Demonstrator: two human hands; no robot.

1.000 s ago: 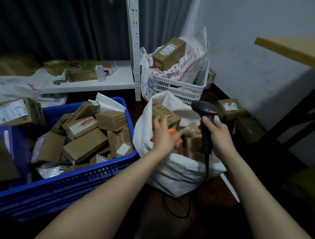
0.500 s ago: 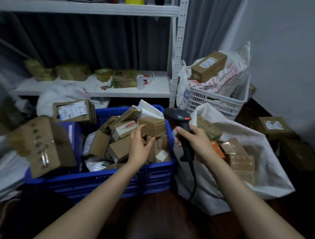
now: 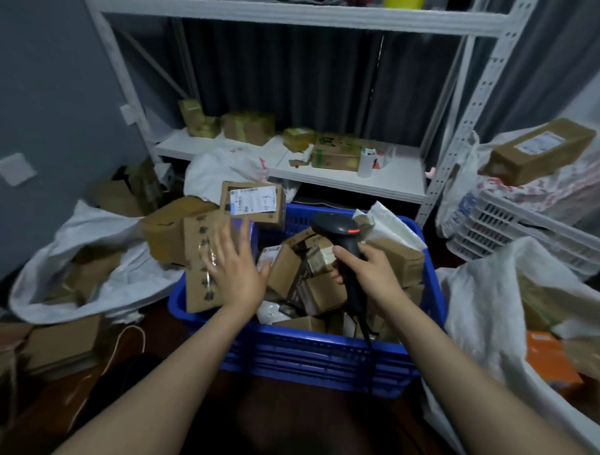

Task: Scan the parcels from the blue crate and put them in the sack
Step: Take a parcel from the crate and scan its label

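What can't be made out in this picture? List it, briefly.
Head view:
- Print on the propped parcel label: too small to read.
- Blurred left hand: contact with the tall box is unclear.
- Lower parcels in the blue crate: hidden under the top ones, the right hand and its scanner.
- The white sack: cut off by the right edge.
- A yellow item on the top shelf: cut off by the top edge.

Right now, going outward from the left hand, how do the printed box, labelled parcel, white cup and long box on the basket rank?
1. Printed box, beside the left hand, at the blue crate's left end.
2. Labelled parcel, just beyond, by the crate's back-left corner.
3. White cup, on the shelf behind.
4. Long box, far right, atop the white basket.
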